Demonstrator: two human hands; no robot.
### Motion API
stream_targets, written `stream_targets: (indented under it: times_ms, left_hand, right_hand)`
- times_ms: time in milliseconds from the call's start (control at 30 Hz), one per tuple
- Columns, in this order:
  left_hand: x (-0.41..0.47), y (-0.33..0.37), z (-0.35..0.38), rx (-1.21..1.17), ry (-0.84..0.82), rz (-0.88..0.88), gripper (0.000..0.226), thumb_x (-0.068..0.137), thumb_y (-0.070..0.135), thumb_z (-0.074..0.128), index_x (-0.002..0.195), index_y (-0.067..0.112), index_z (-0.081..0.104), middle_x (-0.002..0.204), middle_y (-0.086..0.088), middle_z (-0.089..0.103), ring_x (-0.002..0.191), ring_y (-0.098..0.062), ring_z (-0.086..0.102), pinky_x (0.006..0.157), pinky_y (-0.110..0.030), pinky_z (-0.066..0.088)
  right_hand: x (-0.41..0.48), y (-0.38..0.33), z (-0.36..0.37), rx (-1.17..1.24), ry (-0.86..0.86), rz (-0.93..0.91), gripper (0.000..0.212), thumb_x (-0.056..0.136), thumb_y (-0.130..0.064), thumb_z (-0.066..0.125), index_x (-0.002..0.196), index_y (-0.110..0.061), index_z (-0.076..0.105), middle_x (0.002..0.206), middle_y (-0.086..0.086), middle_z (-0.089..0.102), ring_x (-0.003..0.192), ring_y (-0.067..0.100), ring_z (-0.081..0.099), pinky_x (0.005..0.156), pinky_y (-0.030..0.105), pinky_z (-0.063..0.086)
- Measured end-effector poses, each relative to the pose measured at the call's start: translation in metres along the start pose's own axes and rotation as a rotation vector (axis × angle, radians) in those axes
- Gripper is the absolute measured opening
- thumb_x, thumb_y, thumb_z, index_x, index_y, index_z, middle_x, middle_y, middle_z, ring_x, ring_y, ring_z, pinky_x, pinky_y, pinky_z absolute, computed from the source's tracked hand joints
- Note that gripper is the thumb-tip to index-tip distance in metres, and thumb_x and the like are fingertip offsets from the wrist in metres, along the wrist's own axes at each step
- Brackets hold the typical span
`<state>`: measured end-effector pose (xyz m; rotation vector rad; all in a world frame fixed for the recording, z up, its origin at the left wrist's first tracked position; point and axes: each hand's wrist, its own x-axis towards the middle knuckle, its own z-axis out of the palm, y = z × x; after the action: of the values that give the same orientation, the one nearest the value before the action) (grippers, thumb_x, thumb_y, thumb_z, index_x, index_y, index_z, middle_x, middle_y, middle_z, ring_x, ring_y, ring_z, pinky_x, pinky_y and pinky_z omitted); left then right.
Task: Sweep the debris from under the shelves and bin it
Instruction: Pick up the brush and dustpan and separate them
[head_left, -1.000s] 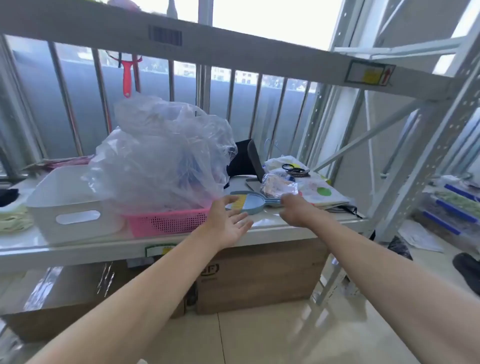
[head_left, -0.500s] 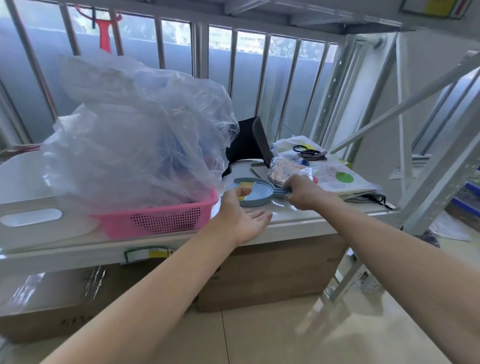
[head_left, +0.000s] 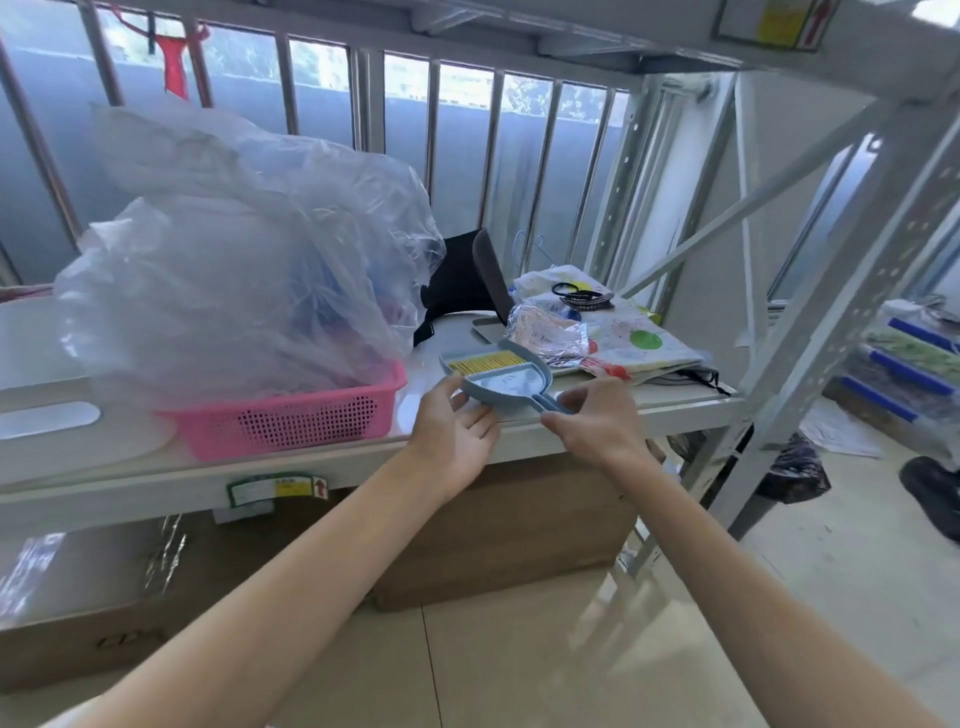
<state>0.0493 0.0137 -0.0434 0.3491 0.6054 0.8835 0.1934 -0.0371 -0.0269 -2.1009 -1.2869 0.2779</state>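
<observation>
Shelf (head_left: 363, 452): blue dustpan (head_left: 506, 387), yellow bristles (head_left: 485, 362); R hand (head_left: 597, 421) pinches handle (head_left: 545, 404), L hand (head_left: 454, 431) holds rim.

blue dustpan (head_left: 501, 387) with yellow bristles (head_left: 485, 362), pink perforated basket (head_left: 291, 415)
</observation>
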Motion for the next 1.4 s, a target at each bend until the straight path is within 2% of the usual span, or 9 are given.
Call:
stream_targets:
  times_ms: [133, 267, 367, 500, 633, 700, 1133, 1267, 1400]
  left_hand:
    - [0.0, -0.004, -0.007, 0.053, -0.071, 0.037, 0.039, 0.104, 0.029, 0.042, 0.136, 0.006, 0.044, 0.136, -0.019, 0.053, 0.127, -0.031, 0.051, 0.115, -0.041, 0.033]
    - [0.003, -0.004, -0.007, 0.19, -0.107, 0.109, 0.036, 0.104, 0.026, 0.04, 0.135, 0.009, 0.045, 0.133, -0.015, 0.055, 0.122, -0.032, 0.054, 0.103, -0.042, 0.043]
    - [0.008, -0.001, -0.008, 0.279, -0.115, 0.135, 0.036, 0.104, 0.026, 0.04, 0.135, 0.01, 0.046, 0.135, -0.016, 0.053, 0.123, -0.034, 0.054, 0.107, -0.048, 0.042]
    - [0.012, 0.003, -0.007, 0.308, -0.124, 0.146, 0.03, 0.105, 0.02, 0.039, 0.13, 0.009, 0.051, 0.134, -0.016, 0.056, 0.12, -0.036, 0.057, 0.107, -0.054, 0.04]
    - [0.008, -0.002, -0.004, 0.347, -0.179, 0.167, 0.032, 0.105, 0.02, 0.039, 0.133, 0.009, 0.05, 0.134, -0.017, 0.055, 0.119, -0.037, 0.057, 0.106, -0.054, 0.042]
    - [0.006, -0.003, -0.001, 0.371, -0.214, 0.191, 0.029, 0.105, 0.019, 0.039, 0.13, 0.011, 0.051, 0.132, -0.017, 0.057, 0.119, -0.036, 0.058, 0.105, -0.053, 0.044]
    - [0.007, -0.001, -0.004, 0.476, -0.3, 0.241, 0.026, 0.103, 0.017, 0.044, 0.124, 0.01, 0.058, 0.127, -0.014, 0.063, 0.117, -0.035, 0.061, 0.103, -0.051, 0.046]
    - [0.008, -0.001, -0.003, 0.492, -0.283, 0.245, 0.03, 0.101, 0.02, 0.047, 0.126, 0.008, 0.058, 0.13, -0.016, 0.061, 0.119, -0.034, 0.06, 0.103, -0.048, 0.047]
    - [0.009, -0.001, -0.002, 0.432, -0.231, 0.216, 0.039, 0.1, 0.024, 0.048, 0.134, 0.004, 0.052, 0.129, -0.016, 0.061, 0.118, -0.034, 0.061, 0.101, -0.047, 0.049]
  right_hand:
    - [-0.018, 0.013, 0.001, 0.085, -0.016, -0.047, 0.031, 0.078, -0.021, 0.078, 0.105, -0.009, 0.071, 0.093, 0.004, 0.072, 0.083, 0.014, 0.065, 0.068, 0.019, 0.049]
    - [-0.027, 0.023, 0.002, 0.205, -0.104, -0.065, 0.035, 0.074, -0.023, 0.082, 0.103, -0.01, 0.069, 0.092, 0.002, 0.069, 0.085, 0.012, 0.065, 0.07, 0.018, 0.051]
    - [-0.027, 0.024, 0.0, 0.288, -0.115, -0.065, 0.022, 0.084, -0.026, 0.073, 0.099, -0.012, 0.068, 0.086, 0.0, 0.069, 0.077, 0.006, 0.064, 0.062, 0.012, 0.05]
    - [-0.022, 0.032, 0.0, 0.295, -0.075, -0.049, 0.016, 0.092, -0.024, 0.062, 0.098, -0.012, 0.071, 0.085, 0.0, 0.07, 0.08, 0.011, 0.067, 0.078, 0.032, 0.058]
    - [-0.024, 0.036, 0.003, 0.302, -0.013, -0.085, 0.014, 0.084, -0.025, 0.074, 0.084, -0.011, 0.071, 0.07, -0.004, 0.068, 0.062, 0.002, 0.063, 0.054, 0.008, 0.048]
    - [-0.024, 0.036, 0.004, 0.3, 0.019, -0.102, 0.014, 0.081, -0.024, 0.077, 0.078, -0.012, 0.07, 0.065, -0.004, 0.067, 0.056, 0.001, 0.06, 0.048, 0.006, 0.043]
    - [-0.029, 0.034, 0.002, 0.141, 0.078, -0.177, 0.012, 0.084, -0.018, 0.071, 0.075, -0.01, 0.072, 0.066, -0.001, 0.068, 0.059, 0.004, 0.061, 0.053, 0.018, 0.048]
    - [-0.026, 0.035, 0.003, 0.09, 0.085, -0.205, 0.018, 0.083, -0.014, 0.066, 0.072, -0.003, 0.074, 0.063, 0.007, 0.07, 0.058, 0.019, 0.065, 0.058, 0.039, 0.056]
    - [-0.019, 0.039, 0.0, 0.131, 0.093, -0.176, 0.02, 0.081, -0.005, 0.061, 0.069, 0.009, 0.069, 0.064, 0.023, 0.067, 0.056, 0.034, 0.062, 0.049, 0.034, 0.049]
